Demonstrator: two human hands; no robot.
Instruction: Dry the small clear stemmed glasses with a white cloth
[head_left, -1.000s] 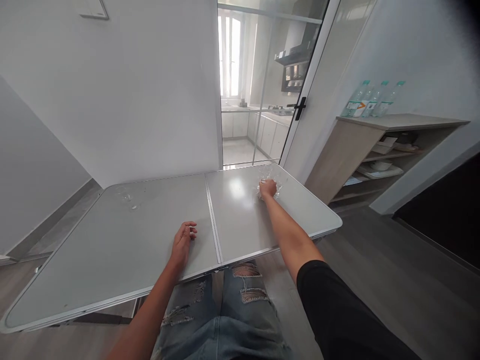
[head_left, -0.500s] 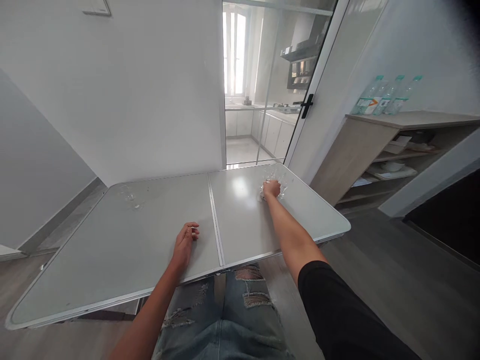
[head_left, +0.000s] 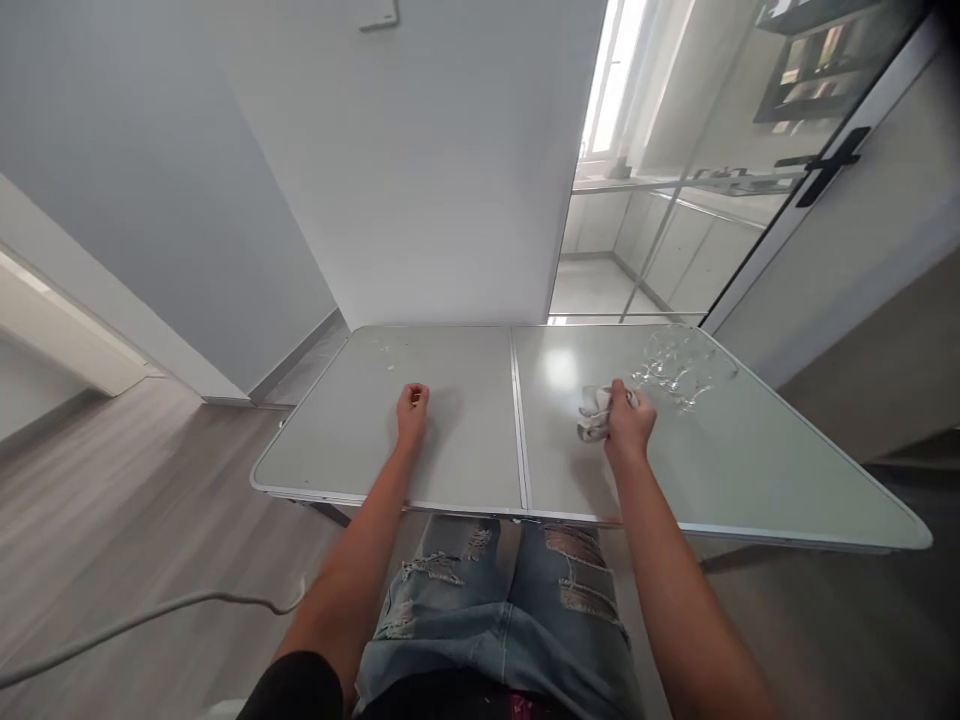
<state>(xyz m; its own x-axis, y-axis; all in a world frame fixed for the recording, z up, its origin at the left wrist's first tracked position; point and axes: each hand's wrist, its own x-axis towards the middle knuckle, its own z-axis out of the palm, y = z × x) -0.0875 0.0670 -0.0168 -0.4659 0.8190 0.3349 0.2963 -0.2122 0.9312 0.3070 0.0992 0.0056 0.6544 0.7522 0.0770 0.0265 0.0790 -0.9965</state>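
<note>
My right hand (head_left: 630,418) is closed around a crumpled light-grey cloth (head_left: 595,412), just over the right half of the folding table (head_left: 465,450). Behind that hand, toward the back right corner, lie shiny transparent patches (head_left: 675,370); I cannot tell whether they are spilled water or clear plastic. Over the left half, my left hand (head_left: 413,400) is loosely curled, with nothing visible in its fingers. Small clear spots (head_left: 388,355) show on the tabletop beyond it.
A metal seam (head_left: 519,420) splits the tabletop. The wall (head_left: 450,200) stands directly behind the table, beside a glass door with a black handle (head_left: 832,165). A grey hose or cable (head_left: 150,615) runs across the floor at lower left.
The view has swung left. My right hand has drawn back from the clear patches toward me, bringing the cloth. My left hand has moved farther forward, and its fingers have curled in.
</note>
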